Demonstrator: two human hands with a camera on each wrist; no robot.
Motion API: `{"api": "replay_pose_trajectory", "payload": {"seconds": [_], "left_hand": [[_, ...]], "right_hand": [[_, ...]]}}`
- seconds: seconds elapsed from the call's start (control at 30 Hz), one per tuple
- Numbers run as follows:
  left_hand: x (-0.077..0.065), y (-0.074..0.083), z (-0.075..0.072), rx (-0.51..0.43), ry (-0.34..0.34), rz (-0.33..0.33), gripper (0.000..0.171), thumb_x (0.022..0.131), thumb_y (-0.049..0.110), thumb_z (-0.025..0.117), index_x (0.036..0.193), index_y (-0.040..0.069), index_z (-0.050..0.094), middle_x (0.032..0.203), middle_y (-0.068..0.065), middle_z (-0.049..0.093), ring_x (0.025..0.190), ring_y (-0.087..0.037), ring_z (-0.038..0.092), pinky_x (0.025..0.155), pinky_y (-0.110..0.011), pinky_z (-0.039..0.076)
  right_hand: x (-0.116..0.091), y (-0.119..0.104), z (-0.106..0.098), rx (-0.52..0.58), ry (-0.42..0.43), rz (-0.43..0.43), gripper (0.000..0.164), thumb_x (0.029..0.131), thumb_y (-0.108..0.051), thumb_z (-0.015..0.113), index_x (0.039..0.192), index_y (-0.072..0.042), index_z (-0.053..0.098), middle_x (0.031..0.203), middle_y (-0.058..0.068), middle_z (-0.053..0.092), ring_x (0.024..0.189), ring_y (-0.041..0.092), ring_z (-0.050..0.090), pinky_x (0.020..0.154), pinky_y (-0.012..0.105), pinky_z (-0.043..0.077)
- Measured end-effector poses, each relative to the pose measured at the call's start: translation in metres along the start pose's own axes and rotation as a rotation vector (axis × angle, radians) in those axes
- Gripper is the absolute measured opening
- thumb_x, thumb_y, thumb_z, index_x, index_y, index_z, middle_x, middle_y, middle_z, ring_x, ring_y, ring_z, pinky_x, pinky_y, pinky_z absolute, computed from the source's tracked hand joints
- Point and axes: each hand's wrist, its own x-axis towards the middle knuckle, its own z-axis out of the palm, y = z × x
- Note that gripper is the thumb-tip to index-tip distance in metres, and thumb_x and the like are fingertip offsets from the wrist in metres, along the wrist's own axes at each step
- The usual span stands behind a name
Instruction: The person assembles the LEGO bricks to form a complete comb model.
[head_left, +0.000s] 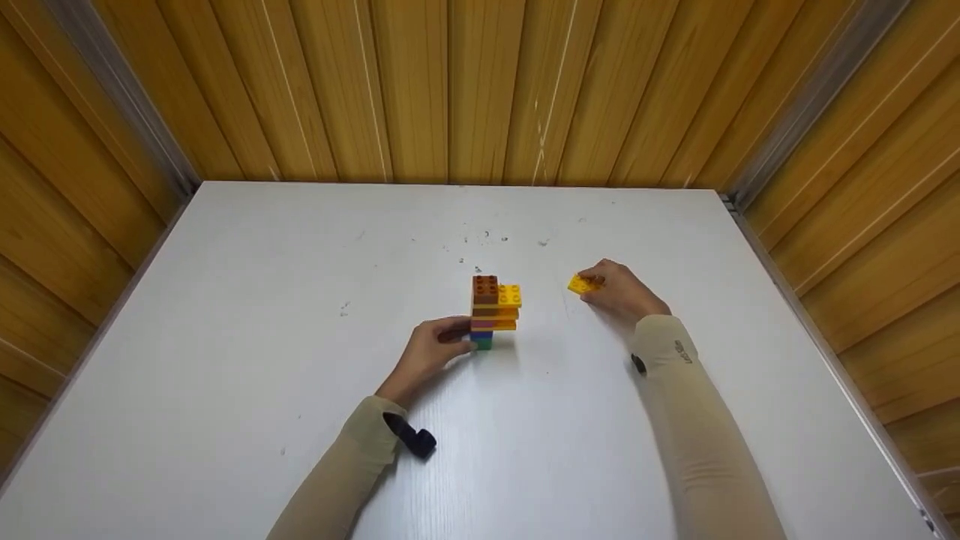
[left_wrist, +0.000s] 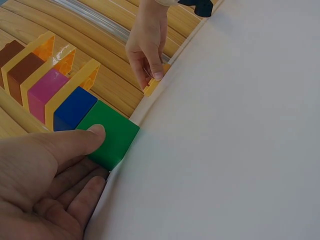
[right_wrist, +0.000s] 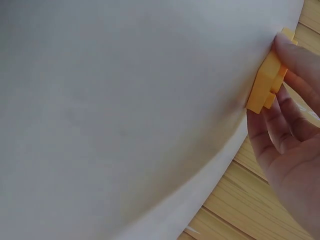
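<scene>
A tower of toy building bricks [head_left: 482,310] stands upright on the white table. From the bottom, the left wrist view shows a green brick [left_wrist: 113,131], a blue brick [left_wrist: 75,107], a pink brick [left_wrist: 46,92] and brown bricks, with flat yellow plates between them that jut out to one side. My left hand [head_left: 431,346] holds the tower low on its left side, thumb on the green brick. To the right of the tower, my right hand [head_left: 619,291] pinches a loose flat yellow plate brick [right_wrist: 266,82] between thumb and fingers, close over the table.
The white table [head_left: 300,255] has small dark marks beyond the tower. Wood-patterned panel walls [head_left: 480,90] enclose its back and both sides, with metal posts at the back corners. Each wrist wears a black strap.
</scene>
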Motion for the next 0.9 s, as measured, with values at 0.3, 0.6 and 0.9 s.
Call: {"api": "replay_pose_trajectory", "payload": {"seconds": [0.3,0.6,0.9], "left_hand": [[0.000,-0.001,0.000,0.010,0.005,-0.011,0.045,0.084,0.009,0.071,0.128,0.008,0.061,0.125,-0.010,0.065,0.116,-0.023,0.061,0.103,-0.036,0.047],[0.002,-0.002,0.000,0.006,-0.003,0.043,0.044,0.084,0.008,0.070,0.127,0.004,0.061,0.124,-0.012,0.065,0.115,-0.024,0.062,0.102,-0.034,0.048],[0.001,0.000,-0.001,0.024,-0.004,0.042,0.044,0.085,0.007,0.069,0.128,0.004,0.060,0.126,-0.012,0.064,0.117,-0.024,0.061,0.104,-0.035,0.046]], "right_hand": [[0.000,-0.007,0.001,-0.001,-0.070,-0.042,0.046,0.088,-0.014,0.068,0.132,-0.006,0.058,0.118,0.009,0.056,0.112,0.026,0.051,0.104,0.046,0.042],[-0.001,-0.024,-0.007,0.000,-0.082,-0.223,0.045,0.085,-0.013,0.072,0.128,-0.004,0.061,0.116,0.014,0.061,0.109,0.029,0.054,0.097,0.046,0.045],[-0.004,-0.052,-0.017,0.014,-0.099,-0.320,0.043,0.085,-0.015,0.073,0.126,-0.008,0.064,0.114,0.011,0.062,0.107,0.027,0.055,0.096,0.043,0.048]]}}
